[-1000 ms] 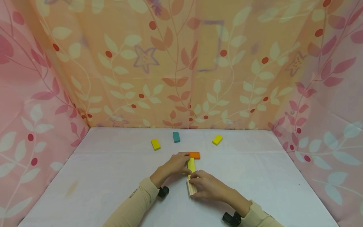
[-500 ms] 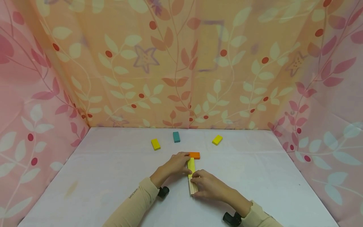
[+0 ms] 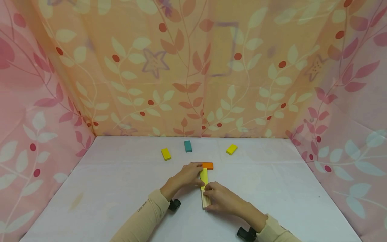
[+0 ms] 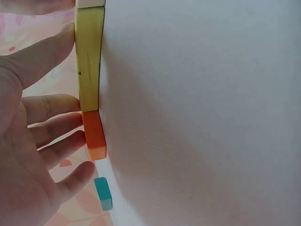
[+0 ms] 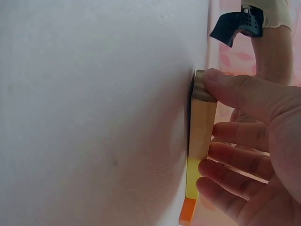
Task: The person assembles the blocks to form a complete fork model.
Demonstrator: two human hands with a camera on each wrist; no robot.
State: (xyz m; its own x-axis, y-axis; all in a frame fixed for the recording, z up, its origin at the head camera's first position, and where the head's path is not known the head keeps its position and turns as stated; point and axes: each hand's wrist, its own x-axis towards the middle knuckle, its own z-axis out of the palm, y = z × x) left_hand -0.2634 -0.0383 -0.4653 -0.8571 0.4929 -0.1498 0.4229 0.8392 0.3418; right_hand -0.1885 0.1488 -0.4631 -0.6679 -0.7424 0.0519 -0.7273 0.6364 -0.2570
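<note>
A pale wooden block, grooved at its near end, lies end to end with a light yellow block. Across the yellow one's far end lies an orange block. My right hand grips the wooden block, thumb at its near end and fingers along its top. From the left side my left hand holds the yellow block. In the left wrist view its thumb is on the yellow block, while other fingertips reach the orange block.
Farther back on the white-covered table lie a yellow block, a teal block and another yellow block. A floral cloth stands behind the table and along both sides. Black wrist cameras hang below the sleeves.
The wooden block has turned and shifted slightly right in my right hand, from slanted to in line with the yellow block. My left hand has stayed in place.
</note>
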